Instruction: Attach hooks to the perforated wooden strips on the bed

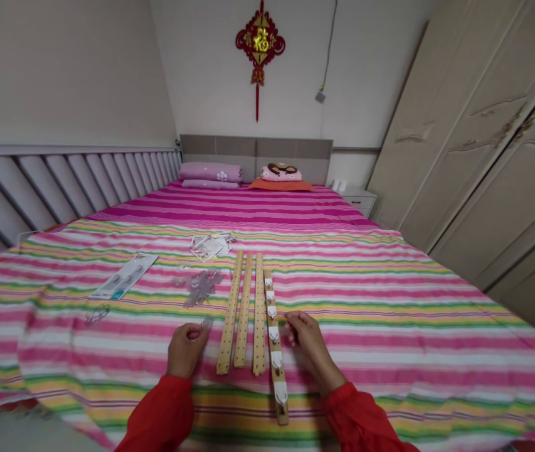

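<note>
The hooked strip (274, 342) lies just beside my right hand (308, 344); whether this grip is closed, I cannot tell. My left hand (185, 349) pinches a small clear piece (206, 322).

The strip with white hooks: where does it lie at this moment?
In the head view the hook strip lies on the striped bed, right of three plain strips and just left of the right hand.
</note>
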Action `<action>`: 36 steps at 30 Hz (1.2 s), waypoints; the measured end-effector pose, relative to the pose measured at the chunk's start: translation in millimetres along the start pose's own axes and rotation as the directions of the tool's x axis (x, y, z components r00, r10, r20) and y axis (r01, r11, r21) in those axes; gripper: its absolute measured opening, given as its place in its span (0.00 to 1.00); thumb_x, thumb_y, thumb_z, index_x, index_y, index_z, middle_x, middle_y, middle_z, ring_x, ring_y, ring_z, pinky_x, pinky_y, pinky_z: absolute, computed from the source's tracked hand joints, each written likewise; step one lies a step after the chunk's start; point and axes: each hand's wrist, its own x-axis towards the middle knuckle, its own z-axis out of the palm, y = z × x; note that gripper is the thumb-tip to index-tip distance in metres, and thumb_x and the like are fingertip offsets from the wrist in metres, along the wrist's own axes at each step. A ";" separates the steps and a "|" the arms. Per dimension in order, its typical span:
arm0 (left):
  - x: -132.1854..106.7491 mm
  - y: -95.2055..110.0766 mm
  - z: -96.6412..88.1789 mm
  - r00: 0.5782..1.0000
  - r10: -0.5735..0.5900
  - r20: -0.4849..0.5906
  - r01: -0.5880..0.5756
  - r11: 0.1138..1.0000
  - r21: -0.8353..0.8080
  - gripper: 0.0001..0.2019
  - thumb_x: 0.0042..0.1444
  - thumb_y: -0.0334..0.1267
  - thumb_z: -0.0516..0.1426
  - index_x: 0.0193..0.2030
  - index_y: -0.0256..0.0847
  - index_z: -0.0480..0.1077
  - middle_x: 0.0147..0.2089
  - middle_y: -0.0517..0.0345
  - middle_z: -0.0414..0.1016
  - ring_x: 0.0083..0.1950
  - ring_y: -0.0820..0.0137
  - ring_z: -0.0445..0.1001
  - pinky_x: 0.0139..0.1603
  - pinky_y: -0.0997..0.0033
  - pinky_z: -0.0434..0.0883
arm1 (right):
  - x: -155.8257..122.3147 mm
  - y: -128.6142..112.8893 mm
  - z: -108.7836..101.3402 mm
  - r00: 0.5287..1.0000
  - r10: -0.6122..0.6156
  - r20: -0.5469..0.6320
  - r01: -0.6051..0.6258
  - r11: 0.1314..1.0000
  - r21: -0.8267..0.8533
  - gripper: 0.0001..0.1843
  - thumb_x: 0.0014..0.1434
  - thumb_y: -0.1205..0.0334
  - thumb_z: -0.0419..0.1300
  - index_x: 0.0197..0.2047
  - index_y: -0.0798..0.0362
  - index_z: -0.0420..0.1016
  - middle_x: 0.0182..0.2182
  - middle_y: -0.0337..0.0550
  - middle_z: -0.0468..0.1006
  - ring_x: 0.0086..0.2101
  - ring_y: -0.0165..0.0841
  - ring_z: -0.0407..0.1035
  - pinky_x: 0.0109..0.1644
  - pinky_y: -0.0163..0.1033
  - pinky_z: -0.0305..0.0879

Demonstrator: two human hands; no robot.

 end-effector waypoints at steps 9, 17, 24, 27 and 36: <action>-14.2 27.2 -3.8 0.916 -0.300 0.266 0.399 0.750 -0.528 0.14 0.33 0.38 0.68 0.26 0.38 0.70 0.26 0.59 0.76 0.32 0.70 0.75 0.33 0.75 0.70 | -23.7 -7.2 28.9 0.978 0.010 0.209 -0.001 0.999 -0.042 0.13 0.46 0.54 0.65 0.24 0.55 0.70 0.16 0.33 0.71 0.12 0.21 0.56 0.15 0.28 0.48; -40.7 72.6 6.0 0.732 -0.277 0.622 0.678 0.383 -0.628 0.06 0.51 0.24 0.58 0.32 0.37 0.68 0.32 0.55 0.79 0.34 0.73 0.79 0.32 0.79 0.75 | -34.6 -12.1 38.8 0.953 0.020 0.301 -0.001 0.998 -0.064 0.17 0.46 0.54 0.66 0.38 0.54 0.79 0.29 0.41 0.78 0.21 0.26 0.65 0.22 0.31 0.57; -58.8 95.4 19.3 0.622 -0.276 0.733 0.783 0.222 -0.581 0.07 0.56 0.22 0.54 0.38 0.34 0.71 0.30 0.56 0.79 0.30 0.76 0.78 0.30 0.82 0.75 | -43.3 -19.6 40.6 0.924 -0.047 0.379 0.070 0.996 -0.046 0.18 0.46 0.56 0.68 0.42 0.50 0.79 0.27 0.38 0.77 0.26 0.29 0.67 0.29 0.34 0.62; -61.2 100.3 24.4 0.558 -0.345 0.755 0.825 0.130 -0.550 0.08 0.58 0.22 0.51 0.39 0.30 0.71 0.29 0.54 0.79 0.28 0.77 0.78 0.29 0.84 0.75 | -43.9 -20.1 41.7 0.938 -0.061 0.342 0.069 0.998 -0.012 0.14 0.44 0.55 0.69 0.34 0.52 0.79 0.24 0.38 0.76 0.25 0.29 0.67 0.27 0.33 0.61; -61.6 108.1 29.6 0.521 -0.431 0.736 0.843 0.126 -0.523 0.11 0.57 0.20 0.51 0.40 0.30 0.73 0.28 0.54 0.77 0.26 0.78 0.77 0.27 0.88 0.74 | -36.2 -17.4 38.9 0.949 -0.098 0.300 0.104 0.995 -0.004 0.24 0.43 0.63 0.68 0.46 0.50 0.75 0.22 0.32 0.71 0.20 0.25 0.62 0.24 0.31 0.59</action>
